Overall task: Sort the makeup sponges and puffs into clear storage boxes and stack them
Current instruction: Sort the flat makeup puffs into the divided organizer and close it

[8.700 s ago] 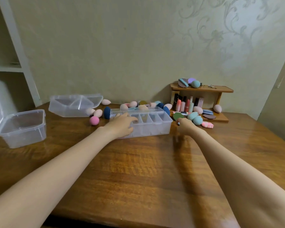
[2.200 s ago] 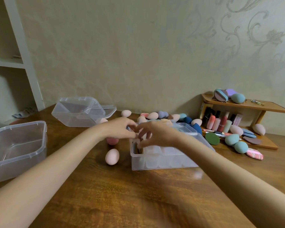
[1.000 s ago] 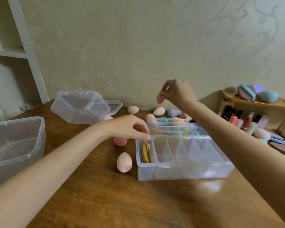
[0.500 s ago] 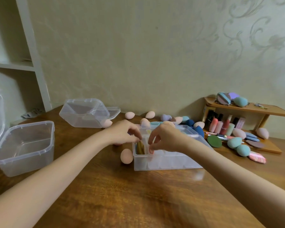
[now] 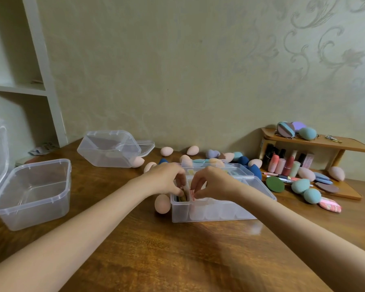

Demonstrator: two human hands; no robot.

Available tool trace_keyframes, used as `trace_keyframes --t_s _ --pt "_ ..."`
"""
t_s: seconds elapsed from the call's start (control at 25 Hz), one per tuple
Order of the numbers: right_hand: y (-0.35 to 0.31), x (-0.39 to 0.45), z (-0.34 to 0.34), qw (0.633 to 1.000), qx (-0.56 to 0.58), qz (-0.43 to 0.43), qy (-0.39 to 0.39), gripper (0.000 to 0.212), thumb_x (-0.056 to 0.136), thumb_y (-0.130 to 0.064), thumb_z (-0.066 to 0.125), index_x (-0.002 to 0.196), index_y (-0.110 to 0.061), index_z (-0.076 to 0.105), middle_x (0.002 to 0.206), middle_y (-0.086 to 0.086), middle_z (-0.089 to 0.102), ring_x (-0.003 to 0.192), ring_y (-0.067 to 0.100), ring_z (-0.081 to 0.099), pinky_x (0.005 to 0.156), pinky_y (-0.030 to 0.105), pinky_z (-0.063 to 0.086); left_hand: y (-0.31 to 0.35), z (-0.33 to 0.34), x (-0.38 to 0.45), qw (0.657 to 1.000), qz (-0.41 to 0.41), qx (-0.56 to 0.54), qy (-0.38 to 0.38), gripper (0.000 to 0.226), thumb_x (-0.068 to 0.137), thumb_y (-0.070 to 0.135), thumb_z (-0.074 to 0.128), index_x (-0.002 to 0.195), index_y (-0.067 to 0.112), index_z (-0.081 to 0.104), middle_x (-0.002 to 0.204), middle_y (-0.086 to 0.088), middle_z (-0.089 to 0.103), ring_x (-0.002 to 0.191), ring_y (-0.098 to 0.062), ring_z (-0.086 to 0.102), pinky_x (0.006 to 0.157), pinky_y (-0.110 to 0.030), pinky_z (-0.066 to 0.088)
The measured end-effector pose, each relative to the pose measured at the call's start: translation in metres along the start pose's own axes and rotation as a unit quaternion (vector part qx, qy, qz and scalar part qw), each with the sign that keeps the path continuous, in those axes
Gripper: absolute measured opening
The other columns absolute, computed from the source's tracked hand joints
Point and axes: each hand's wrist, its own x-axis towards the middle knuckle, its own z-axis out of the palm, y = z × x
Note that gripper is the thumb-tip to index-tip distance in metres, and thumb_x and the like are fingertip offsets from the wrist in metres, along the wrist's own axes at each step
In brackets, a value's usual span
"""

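A clear divided storage box [image 5: 215, 211] stands open on the wooden table, its lid tipped back. Both hands meet over its left end. My left hand [image 5: 167, 180] has its fingertips down in the leftmost compartment, on the yellowish puffs [image 5: 182, 198] standing there. My right hand [image 5: 211, 183] pinches a pink patterned puff [image 5: 192, 193] at the second compartment's edge. A beige egg-shaped sponge [image 5: 162, 204] lies against the box's left wall. Several loose sponges [image 5: 211, 154] in beige, blue and teal lie behind the box.
An open clear tub [image 5: 32, 192] stands at the left, a second clear box [image 5: 112, 148] further back. A small wooden shelf [image 5: 316, 142] at the right carries puffs and lipsticks. A green puff [image 5: 274, 184], teal sponges [image 5: 306, 190] and a pink puff [image 5: 329, 204] lie before it.
Both hands have stayed at the box's left end. My right hand now shows a pink puff pinched in its fingertips, and my left fingers have sunk deeper into the first compartment.
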Motion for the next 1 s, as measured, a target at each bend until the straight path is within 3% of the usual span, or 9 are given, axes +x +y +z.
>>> trace_keyframes --t_s 0.12,0.2,0.32,0.44,0.52,0.64,0.76,0.88,1.0 --pt "0.002 0.005 0.002 1.0 -0.005 -0.001 -0.001 0.022 0.081 -0.016 0.07 0.101 -0.007 0.07 0.104 0.009 0.07 0.095 0.022 0.065 0.086 0.033 0.055 0.0 -0.003 0.0 0.999 0.016 0.031 -0.001 0.022 0.079 0.028 0.072 0.096 0.016 0.064 0.078 0.016 0.048 0.093 -0.012 0.054 0.084 -0.036 0.049" --pt "0.002 0.006 -0.001 1.0 -0.016 -0.001 -0.015 0.022 0.08 -0.019 0.071 0.101 -0.01 0.071 0.103 0.007 0.071 0.091 0.02 0.064 0.085 0.033 0.055 -0.004 -0.007 0.0 0.999 0.014 -0.005 -0.03 0.026 0.077 0.032 0.073 0.097 0.016 0.068 0.09 0.012 0.058 0.1 -0.015 0.057 0.09 -0.04 0.049" --pt "0.006 0.012 -0.018 0.997 -0.062 -0.01 -0.05 0.018 0.082 -0.019 0.068 0.1 -0.02 0.073 0.097 -0.003 0.071 0.079 0.006 0.059 0.08 0.028 0.051 -0.015 -0.009 0.002 0.997 0.045 -0.069 -0.002 0.023 0.08 0.038 0.069 0.099 0.025 0.071 0.111 0.008 0.065 0.113 -0.011 0.054 0.098 -0.039 0.044" --pt "0.009 0.039 -0.046 0.999 -0.02 0.019 -0.019 0.02 0.083 -0.008 0.063 0.099 -0.013 0.074 0.071 -0.009 0.063 0.052 -0.003 0.054 0.057 0.014 0.046 -0.019 0.0 0.004 0.985 0.128 -0.117 -0.017 0.022 0.09 0.026 0.06 0.108 0.021 0.07 0.127 0.008 0.061 0.125 -0.003 0.044 0.108 -0.023 0.031" --pt "0.017 0.07 -0.059 0.998 -0.002 0.052 0.044 0.021 0.083 -0.002 0.06 0.1 -0.004 0.073 0.073 0.0 0.067 0.058 0.003 0.057 0.048 0.008 0.038 -0.023 0.005 0.009 0.979 0.155 -0.124 -0.042 0.022 0.092 0.021 0.057 0.11 0.019 0.071 0.126 0.011 0.061 0.12 0.005 0.043 0.106 -0.014 0.027" --pt "0.037 0.111 -0.049 0.99 -0.06 0.108 0.072 0.025 0.086 -0.009 0.057 0.105 -0.002 0.071 0.102 0.014 0.069 0.09 0.026 0.061 0.062 0.021 0.038 -0.031 0.004 0.018 0.979 0.16 -0.116 -0.05 0.021 0.091 0.019 0.058 0.107 0.02 0.072 0.121 0.008 0.064 0.103 0.015 0.046 0.092 0.0 0.025" --pt "0.056 0.136 -0.021 0.98 -0.123 0.157 0.015 0.033 0.086 -0.018 0.059 0.114 -0.002 0.065 0.112 0.015 0.066 0.09 0.027 0.057 0.062 0.025 0.038 -0.033 0.002 0.027 0.975 0.165 -0.125 -0.077 0.019 0.091 0.02 0.059 0.104 0.022 0.072 0.114 0.009 0.064 0.096 0.02 0.046 0.082 0.009 0.026" --pt "0.073 0.15 -0.006 0.977 -0.116 0.18 0.007 0.04 0.082 -0.023 0.064 0.118 -0.006 0.062 0.118 0.012 0.064 0.099 0.028 0.058 0.076 0.027 0.041 -0.035 0.003 0.031 0.973 0.171 -0.129 -0.088 0.018 0.091 0.02 0.06 0.103 0.023 0.072 0.107 0.013 0.061 0.093 0.025 0.044 0.079 0.011 0.025" --pt "0.077 0.154 -0.004 0.972 -0.11 0.208 0.007 0.049 0.078 -0.027 0.07 0.121 -0.006 0.057 0.117 0.012 0.062 0.091 0.026 0.052 0.084 0.032 0.044 -0.035 0.003 0.03 0.973 0.171 -0.13 -0.086 0.018 0.09 0.019 0.06 0.104 0.023 0.071 0.108 0.013 0.06 0.093 0.025 0.044 0.079 0.011 0.025"
